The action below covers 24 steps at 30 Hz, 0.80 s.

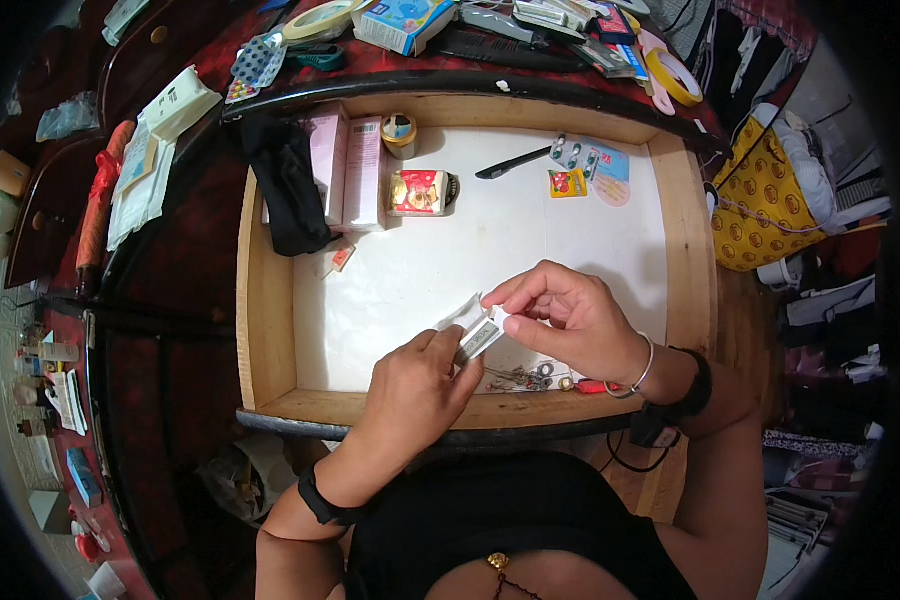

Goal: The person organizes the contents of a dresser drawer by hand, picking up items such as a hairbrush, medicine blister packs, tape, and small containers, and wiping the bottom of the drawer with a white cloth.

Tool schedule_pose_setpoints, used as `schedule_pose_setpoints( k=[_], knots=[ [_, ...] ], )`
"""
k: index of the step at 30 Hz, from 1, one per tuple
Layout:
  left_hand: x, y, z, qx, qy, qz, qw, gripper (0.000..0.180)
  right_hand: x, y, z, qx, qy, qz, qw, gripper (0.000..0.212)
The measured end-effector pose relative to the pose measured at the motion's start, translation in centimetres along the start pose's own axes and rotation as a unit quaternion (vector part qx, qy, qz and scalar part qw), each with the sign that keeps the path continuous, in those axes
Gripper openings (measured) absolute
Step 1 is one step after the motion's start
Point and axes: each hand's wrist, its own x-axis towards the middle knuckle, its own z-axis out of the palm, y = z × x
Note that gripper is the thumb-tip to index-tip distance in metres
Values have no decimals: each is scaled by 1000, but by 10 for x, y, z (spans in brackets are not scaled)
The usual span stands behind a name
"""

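Over the open drawer (705,290), my left hand (415,388) is closed around a small narrow white box (481,338) with printing on its side. My right hand (580,320) pinches the far end of the same box between thumb and fingers. A whitish flap or strip (460,314) shows beside the box, above my left fingers; I cannot tell whether it belongs to the box. Below the hands, near the drawer's front wall, lie a tangle of small metal items (518,378) and a red object (597,387), partly hidden by my right wrist.
Pink boxes (364,175), a black cloth (285,185), a round tub (399,135) and a red-and-gold packet (417,192) fill the drawer's left side. A black pen-like item (513,163), a blister pack (574,155) and a yellow packet (568,183) lie back right. Clutter covers the dresser top.
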Motion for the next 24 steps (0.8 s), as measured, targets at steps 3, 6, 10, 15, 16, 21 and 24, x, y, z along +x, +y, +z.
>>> schedule_pose_setpoints(
  k=[3, 6, 10, 15, 16, 21, 24],
  knots=[
    [0, 0, -1, 33, 7, 7, 999, 25, 0, 2, 0, 22, 29, 2, 999, 8],
    [2, 0, -2, 58, 6, 15, 998, 25, 1, 4, 0, 16, 35, 15, 999, 9],
    [3, 0, -2, 95, -13, 8, 995, 26, 1, 8, 2, -8, 59, 14, 998, 7],
    [5, 3, -5, 84, -35, 9, 996, 20, 2, 2, -3, -106, 27, -60, 992, 10],
    [6, 3, -6, 70, -46, 13, 996, 20, 2, -1, -2, -145, 4, -77, 986, 14],
    [5, 6, -9, 45, -41, 5, 998, 21, 2, 5, -2, -109, -38, -77, 990, 26],
    [8, 8, -10, -12, -30, 23, 999, 31, 4, -8, -10, -169, -67, -87, 980, 28]
  ],
)
